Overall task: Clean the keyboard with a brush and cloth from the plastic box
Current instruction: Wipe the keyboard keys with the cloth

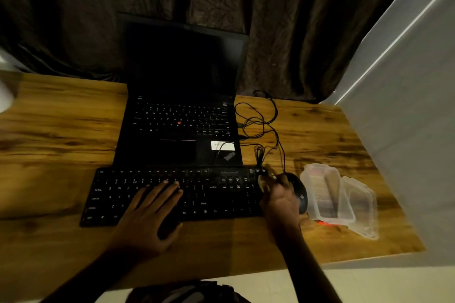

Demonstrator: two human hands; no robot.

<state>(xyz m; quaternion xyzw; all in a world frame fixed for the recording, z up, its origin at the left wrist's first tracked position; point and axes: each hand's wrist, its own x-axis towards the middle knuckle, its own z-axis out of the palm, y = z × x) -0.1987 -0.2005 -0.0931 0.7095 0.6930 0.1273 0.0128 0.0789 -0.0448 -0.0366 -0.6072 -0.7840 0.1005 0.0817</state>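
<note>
Black keys of the external keyboard (209, 194) lie under both your hands. The board is set across the wooden desk (61, 130), just in front of the open laptop (182, 118).

Your left hand (150, 214) rests flat on the letter keys, fingers straight and spread, gripping nothing. I judge it is there to pin the board so it does not slide while the other hand works.

Your right hand (280, 202) sits at the keyboard's right end, fingers curled round a small pale object (264, 183). The frame is dim and blurred there, so it may be the brush's bristles or a bunched cloth; I cannot say which.

The mouse (301, 194) lies just beside that hand, partly hidden behind it, close enough to be knocked. Right of the mouse stands the clear plastic box (325, 194), open, with its lid (362, 209) resting against its right side, near to hand for swapping tools.

Cleaning looks to be at the right edge, with most of the keys left to cover.
</note>
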